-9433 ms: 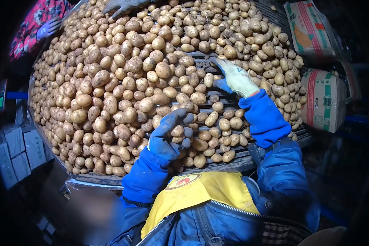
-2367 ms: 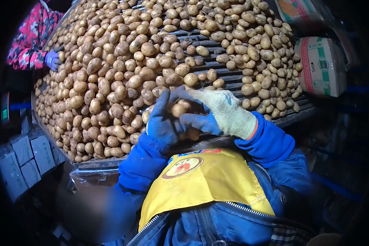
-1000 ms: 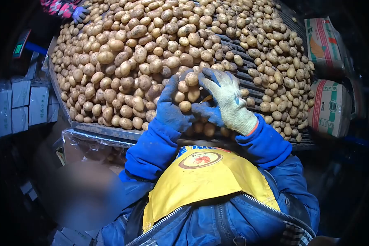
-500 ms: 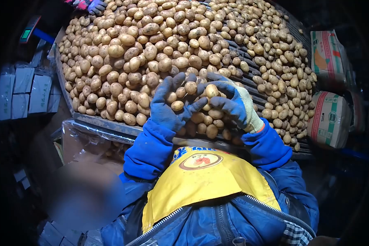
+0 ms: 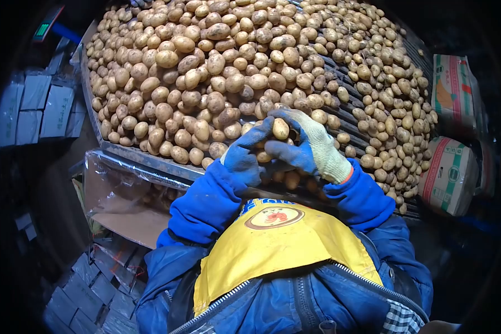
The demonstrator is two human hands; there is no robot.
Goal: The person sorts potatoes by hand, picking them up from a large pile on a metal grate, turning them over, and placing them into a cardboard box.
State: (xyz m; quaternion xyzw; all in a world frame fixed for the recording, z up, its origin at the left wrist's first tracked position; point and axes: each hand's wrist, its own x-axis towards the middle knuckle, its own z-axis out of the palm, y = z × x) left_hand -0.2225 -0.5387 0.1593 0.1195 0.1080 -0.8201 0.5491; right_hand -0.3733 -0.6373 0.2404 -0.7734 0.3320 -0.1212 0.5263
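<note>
Both hands wear blue-coated work gloves and meet over the near edge of a heap of potatoes [image 5: 206, 61]. My right hand [image 5: 313, 146], its glove pale at the back, grips a yellowish potato [image 5: 280, 129] between thumb and fingers. Beside it, my left hand [image 5: 245, 160] is curled around small potatoes [image 5: 263, 157]; its fingertips reach close to the potato in the right hand. Some of the left fingers and part of what lies in that palm are hidden. Just below the hands, more potatoes [image 5: 291, 179] lie in shadow.
The heap rests on a dark slatted table with a metal rim [image 5: 145, 160]. A plastic-lined cardboard box [image 5: 122, 220] stands below its left edge. Printed cartons [image 5: 448, 175] are at the right, wrapped packs [image 5: 36, 111] at the left, and a lit display [image 5: 42, 29] at the upper left.
My left hand has closed from spread fingers into a curl and come nearer the right. The right hand has drawn slightly lower with its potato. A blurred shape at lower left is gone.
</note>
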